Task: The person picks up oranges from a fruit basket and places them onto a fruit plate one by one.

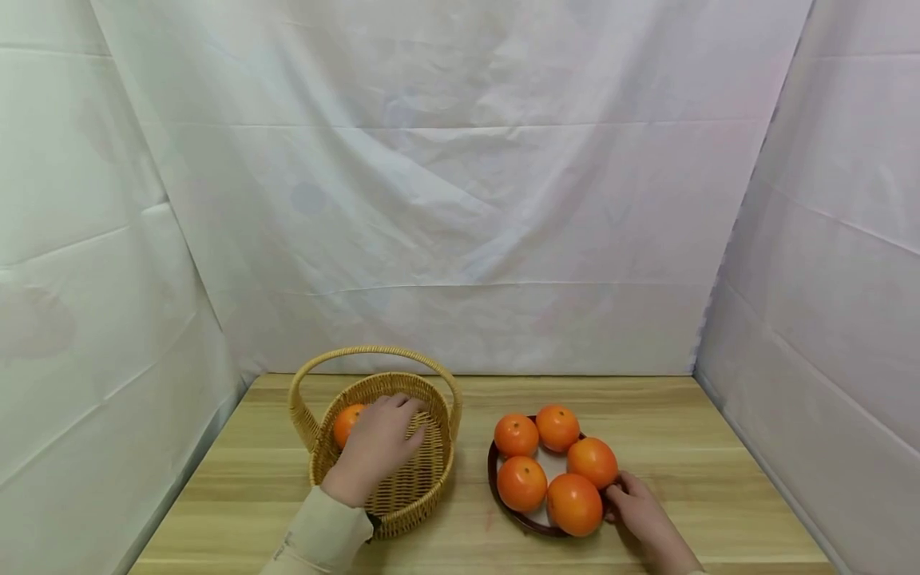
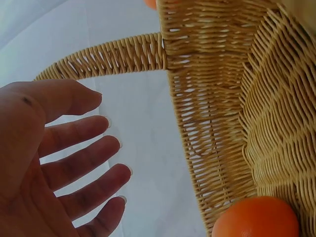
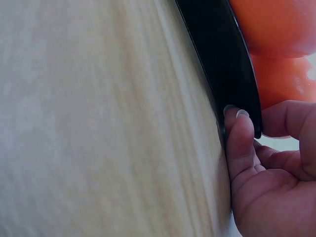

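My left hand (image 1: 377,443) is over the wicker basket (image 1: 410,487), its fingers spread and relaxed with nothing in them. Inside the basket, at its left side, lies one orange (image 1: 348,424), partly covered by that hand. The left wrist view shows the palm and loosely bent fingers apart from the woven basket wall (image 2: 207,123). On the right, several oranges (image 1: 522,484) form a ring on a round dark tray (image 1: 493,471) with a pale inside. My right hand (image 1: 638,509) pinches the tray's right rim (image 3: 222,54) between thumb and fingers, beside the oranges.
A tall arched handle (image 1: 377,350) spans the basket. Both containers stand on a light wood-grain table (image 1: 683,431), the tray to the right of the basket. White cloth (image 1: 460,200) hangs behind the table and along both sides.
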The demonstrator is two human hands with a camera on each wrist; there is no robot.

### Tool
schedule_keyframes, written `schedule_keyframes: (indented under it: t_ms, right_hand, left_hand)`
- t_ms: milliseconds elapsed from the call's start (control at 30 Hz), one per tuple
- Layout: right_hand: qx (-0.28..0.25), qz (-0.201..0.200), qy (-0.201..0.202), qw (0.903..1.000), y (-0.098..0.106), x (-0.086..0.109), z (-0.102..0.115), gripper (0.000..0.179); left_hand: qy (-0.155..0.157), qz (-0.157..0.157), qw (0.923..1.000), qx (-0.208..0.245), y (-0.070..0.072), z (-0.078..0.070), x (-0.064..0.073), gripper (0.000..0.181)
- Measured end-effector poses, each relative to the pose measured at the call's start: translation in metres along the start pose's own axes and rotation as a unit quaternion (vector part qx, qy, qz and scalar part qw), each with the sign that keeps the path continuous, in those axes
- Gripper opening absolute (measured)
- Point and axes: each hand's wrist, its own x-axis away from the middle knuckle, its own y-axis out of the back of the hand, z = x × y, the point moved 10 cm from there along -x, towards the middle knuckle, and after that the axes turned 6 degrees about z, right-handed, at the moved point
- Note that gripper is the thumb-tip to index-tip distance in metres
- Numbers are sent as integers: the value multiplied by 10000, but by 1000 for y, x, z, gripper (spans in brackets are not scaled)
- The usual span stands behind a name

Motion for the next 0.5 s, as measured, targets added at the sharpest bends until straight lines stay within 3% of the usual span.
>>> schedule_keyframes:
  t_ms: [233,500]
  right_hand:
    - [36,-38,60,10000,0,1,3,28]
    - [108,-121,8,9999,1,0,1,28]
  left_hand:
    - [170,34,9997,-153,3,15,0,26]
    - [762,373,9963,-113,-1,37,2,38]
